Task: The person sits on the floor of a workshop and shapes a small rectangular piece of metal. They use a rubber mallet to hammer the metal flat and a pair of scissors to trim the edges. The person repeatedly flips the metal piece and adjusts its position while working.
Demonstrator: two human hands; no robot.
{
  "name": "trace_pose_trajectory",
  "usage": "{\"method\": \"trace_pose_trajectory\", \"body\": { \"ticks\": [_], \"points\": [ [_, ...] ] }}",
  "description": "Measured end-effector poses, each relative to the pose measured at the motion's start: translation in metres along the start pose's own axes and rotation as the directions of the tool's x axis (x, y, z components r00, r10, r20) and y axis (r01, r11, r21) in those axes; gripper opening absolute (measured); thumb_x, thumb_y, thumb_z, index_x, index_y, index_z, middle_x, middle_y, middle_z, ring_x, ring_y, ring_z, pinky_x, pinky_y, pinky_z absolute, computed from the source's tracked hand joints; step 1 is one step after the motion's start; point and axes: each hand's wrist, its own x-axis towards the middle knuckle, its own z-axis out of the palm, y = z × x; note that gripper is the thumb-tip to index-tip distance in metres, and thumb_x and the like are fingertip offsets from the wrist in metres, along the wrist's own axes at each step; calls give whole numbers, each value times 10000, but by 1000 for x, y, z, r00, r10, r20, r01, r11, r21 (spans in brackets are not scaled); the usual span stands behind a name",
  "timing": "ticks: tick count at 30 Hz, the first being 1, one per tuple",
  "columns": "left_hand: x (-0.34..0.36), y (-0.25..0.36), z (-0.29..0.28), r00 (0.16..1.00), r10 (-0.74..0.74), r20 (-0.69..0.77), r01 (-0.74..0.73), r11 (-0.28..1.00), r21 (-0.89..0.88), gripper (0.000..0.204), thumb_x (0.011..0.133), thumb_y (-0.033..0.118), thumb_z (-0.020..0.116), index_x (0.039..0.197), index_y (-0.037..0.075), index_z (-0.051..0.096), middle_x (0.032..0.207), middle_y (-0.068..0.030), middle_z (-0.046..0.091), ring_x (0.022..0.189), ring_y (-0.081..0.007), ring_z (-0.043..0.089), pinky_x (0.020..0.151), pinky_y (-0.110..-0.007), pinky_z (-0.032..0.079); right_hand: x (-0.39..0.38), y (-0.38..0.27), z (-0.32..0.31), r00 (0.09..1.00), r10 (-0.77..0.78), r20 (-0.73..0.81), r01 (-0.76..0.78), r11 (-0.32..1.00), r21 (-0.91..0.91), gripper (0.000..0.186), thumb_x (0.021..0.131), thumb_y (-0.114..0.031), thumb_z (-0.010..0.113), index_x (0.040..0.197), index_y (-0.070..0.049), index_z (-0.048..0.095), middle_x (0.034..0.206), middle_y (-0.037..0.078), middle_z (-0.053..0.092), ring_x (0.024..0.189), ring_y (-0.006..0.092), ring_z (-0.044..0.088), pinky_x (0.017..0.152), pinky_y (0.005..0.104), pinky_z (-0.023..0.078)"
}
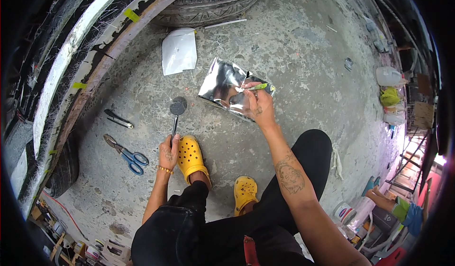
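Note:
My left hand grips the metal handle of a tool with a round, dark head, held above the floor. My right hand is closed on a slim green-and-yellow tool over a shiny, mirror-like sheet lying on the concrete. A small dark piece shows by the tool; its nature is unclear. Blue-handled snips and a smaller black-handled tool lie left of my left hand. A white sheet lies beyond the shiny one.
A long curved panel with frayed fibres spans the left. A tyre lies at the top. Containers, a ladder-like frame and another person's legs are at the right. My yellow clogs rest on the floor.

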Motion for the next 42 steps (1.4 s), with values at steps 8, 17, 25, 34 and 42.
{"method": "trace_pose_trajectory", "body": {
  "ticks": [8,17,25,34,42],
  "points": [
    [1,4,0,999,33,4,-33,999,15,540,1040,424,544,747,-28,527,543,-127,476,499,-174,458,488,-379,363,5,11,-7,982,189,-33,-184,977,110,217,961,-154,690,1131,-27,645,955,112,751,861,161,703,774,318,539],
    [0,54,39,966,-78,247,196,842,-503,467,1047,393,546,1010,-59,656,886,-176,713,802,-225,722,691,-339,557,30,20,-69,945,327,7,-326,943,-60,313,980,-224,683,1174,16,629,1077,123,724,975,180,660,885,322,505],
    [83,103,78,970,126,207,72,667,-741,512,1067,385,501,1147,-110,604,1242,-238,678,1108,-310,697,871,-375,596,-28,1,-92,642,672,369,-661,729,-176,341,951,-295,722,1177,-55,633,1015,79,734,876,158,686,745,326,530],
    [119,108,12,945,189,266,-21,848,-530,499,1043,400,539,1022,-80,675,953,-165,755,858,-210,738,791,-343,596,-15,-51,-87,855,281,437,-318,948,14,238,939,-205,737,1088,-33,666,945,60,721,880,147,694,760,317,573],
    [42,87,7,994,101,39,-95,985,-143,365,954,335,708,1023,-21,736,811,-94,721,722,-151,655,673,-318,515,6,-14,-32,862,482,157,-506,799,324,186,836,-67,788,914,4,634,821,98,718,707,130,694,640,236,542]
  ]
}}
